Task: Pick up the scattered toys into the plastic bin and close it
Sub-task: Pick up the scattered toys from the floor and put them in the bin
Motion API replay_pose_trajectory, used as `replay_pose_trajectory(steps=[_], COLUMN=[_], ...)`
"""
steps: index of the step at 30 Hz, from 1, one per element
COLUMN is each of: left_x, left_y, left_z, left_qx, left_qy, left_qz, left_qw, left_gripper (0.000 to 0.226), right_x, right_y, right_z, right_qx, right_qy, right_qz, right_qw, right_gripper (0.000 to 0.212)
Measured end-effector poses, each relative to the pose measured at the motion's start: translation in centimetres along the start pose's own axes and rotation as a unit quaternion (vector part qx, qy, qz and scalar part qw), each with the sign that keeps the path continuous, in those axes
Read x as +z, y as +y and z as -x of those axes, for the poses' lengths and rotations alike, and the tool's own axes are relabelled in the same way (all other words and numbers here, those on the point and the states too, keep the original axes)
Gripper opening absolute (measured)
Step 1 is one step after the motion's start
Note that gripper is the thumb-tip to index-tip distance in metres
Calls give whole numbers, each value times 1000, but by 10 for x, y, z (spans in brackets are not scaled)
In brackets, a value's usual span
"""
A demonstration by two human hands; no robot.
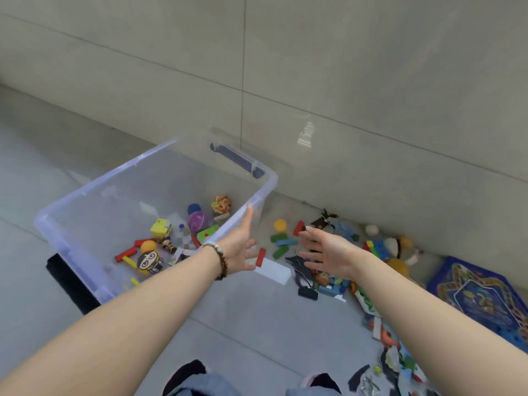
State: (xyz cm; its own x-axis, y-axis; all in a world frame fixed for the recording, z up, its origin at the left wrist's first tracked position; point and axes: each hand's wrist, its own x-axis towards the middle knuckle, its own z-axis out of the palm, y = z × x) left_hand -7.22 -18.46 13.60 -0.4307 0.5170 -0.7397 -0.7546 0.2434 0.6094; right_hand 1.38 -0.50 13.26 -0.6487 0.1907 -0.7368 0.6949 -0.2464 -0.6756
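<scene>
A clear plastic bin (80, 195) stands open on the floor at the left, with several toys inside: balls, coloured blocks and small figures. My left hand (241, 244) is open, its fingers stretched along the bin's right rim. My right hand (325, 252) is open and empty, hovering over scattered toys on the floor: a yellow ball (280, 225), red block (298, 227), green and blue blocks (281, 242) and flat dark figures (300, 267). More blocks (377, 248) and plush pieces lie to the right by the wall.
A tiled wall (343, 81) runs behind the bin and toys. A blue patterned puzzle board (483, 295) lies at the far right. Paper cut-outs and small pieces (394, 358) are strewn at the lower right. A black object (68, 281) sits under the bin's near-left corner.
</scene>
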Motion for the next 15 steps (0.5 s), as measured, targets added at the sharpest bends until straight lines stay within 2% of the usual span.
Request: replay_pose_trajectory(steps=[3,5,9,12,15], left_x=[-9,-14,-25,-45,-74], left_y=[-5,-7,1,22,45], left_z=[-38,-61,-91,-98,-103], left_qx=[11,37,89,112,121], left_qy=[31,50,97,106,130], left_qz=[88,81,63,76,97], left_qw=[996,995,989,985,979], left_gripper=[107,108,95,87,82], right_x=[-3,-3,3,11,14], right_y=[15,25,38,37,28], right_z=[-33,-56,-101,-127,-144], right_qx=[5,10,2,-12,-73], right_qy=[9,10,34,55,104], right_qz=[-11,-13,-29,-46,10], right_qw=[1000,1000,999,997,992], right_gripper=[44,46,35,36,30])
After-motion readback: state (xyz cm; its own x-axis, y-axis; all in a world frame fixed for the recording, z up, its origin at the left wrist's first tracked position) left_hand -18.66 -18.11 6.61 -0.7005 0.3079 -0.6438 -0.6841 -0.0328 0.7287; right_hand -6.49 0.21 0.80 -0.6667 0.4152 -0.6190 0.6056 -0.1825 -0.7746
